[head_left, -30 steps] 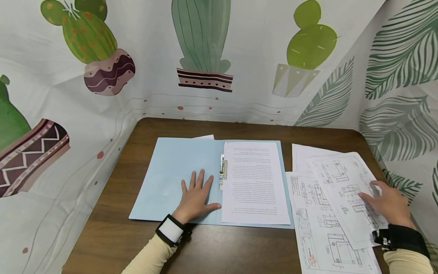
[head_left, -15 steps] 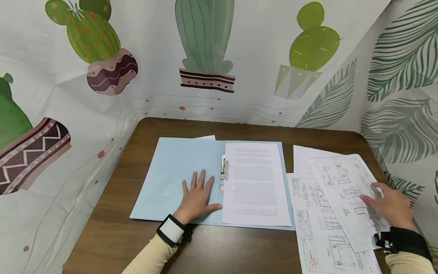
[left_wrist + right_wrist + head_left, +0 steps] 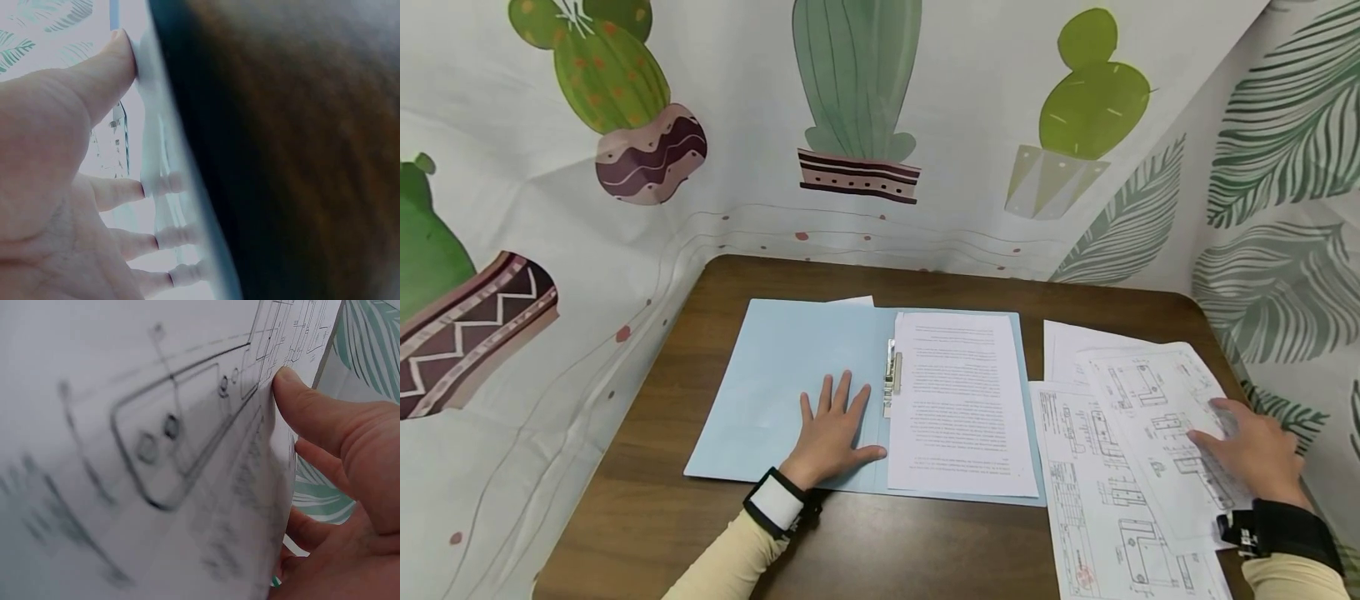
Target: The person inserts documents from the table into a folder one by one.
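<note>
A light blue folder lies spread on the table in the head view. My left hand rests on its left cover, fingers spread and straight, the thumb by the spine. In the left wrist view, the left fingertips touch the glossy cover. A metal clip sits at the spine beside a stack of printed pages. At the right, my right hand pinches the right edge of a technical drawing sheet. The right wrist view shows its thumb on the sheet's face, other fingers behind the edge.
Under the pinched sheet lies another drawing sheet, and further back a white sheet. A paper corner sticks out behind the folder. The brown table meets a cactus-print cloth at its back.
The head view has shifted slightly, so the cloth pattern sits a little further right. Both hands keep their places on the folder and the drawing sheet.
</note>
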`<state>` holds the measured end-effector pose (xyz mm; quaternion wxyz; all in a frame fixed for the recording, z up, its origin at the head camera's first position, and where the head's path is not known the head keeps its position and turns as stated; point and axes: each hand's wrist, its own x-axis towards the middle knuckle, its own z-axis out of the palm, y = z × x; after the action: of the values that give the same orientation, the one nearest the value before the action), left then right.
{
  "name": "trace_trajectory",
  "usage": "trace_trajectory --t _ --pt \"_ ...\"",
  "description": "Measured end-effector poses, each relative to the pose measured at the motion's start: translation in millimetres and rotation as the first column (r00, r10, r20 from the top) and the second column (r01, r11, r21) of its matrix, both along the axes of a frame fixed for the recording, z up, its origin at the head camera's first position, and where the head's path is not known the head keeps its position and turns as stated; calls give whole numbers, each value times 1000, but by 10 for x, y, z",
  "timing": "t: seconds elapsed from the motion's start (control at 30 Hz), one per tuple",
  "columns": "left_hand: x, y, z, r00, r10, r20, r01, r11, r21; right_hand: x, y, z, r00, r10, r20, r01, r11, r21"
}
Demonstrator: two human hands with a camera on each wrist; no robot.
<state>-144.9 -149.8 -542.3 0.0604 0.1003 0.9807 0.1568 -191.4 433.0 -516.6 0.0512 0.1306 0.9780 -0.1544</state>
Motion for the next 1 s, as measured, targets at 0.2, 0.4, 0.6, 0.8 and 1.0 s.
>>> trace_trajectory --t 0.2,0.4,0.6,0.8,1.0 --pt "4 -1 9 1000 1 -3 -1 1000 -5 -2 10 12 1000 10 -28 -11 1000 -14" --pt "8 -1 19 1000 -1 -7 1 1000 -6 13 28 -9 997 -22 -76 17 998 -66" --pt "14 -2 12 1000 -4 -7 4 1000 -4 21 60 -61 991 -95 -92 86 992 -95" --pt "13 -4 8 1000 0 -8 0 1000 1 0 97 -58 990 -116 -75 109 989 -96" --pt "19 -2 13 1000 -3 -1 3 1000 2 10 87 12 985 -168 -45 162 981 -111"
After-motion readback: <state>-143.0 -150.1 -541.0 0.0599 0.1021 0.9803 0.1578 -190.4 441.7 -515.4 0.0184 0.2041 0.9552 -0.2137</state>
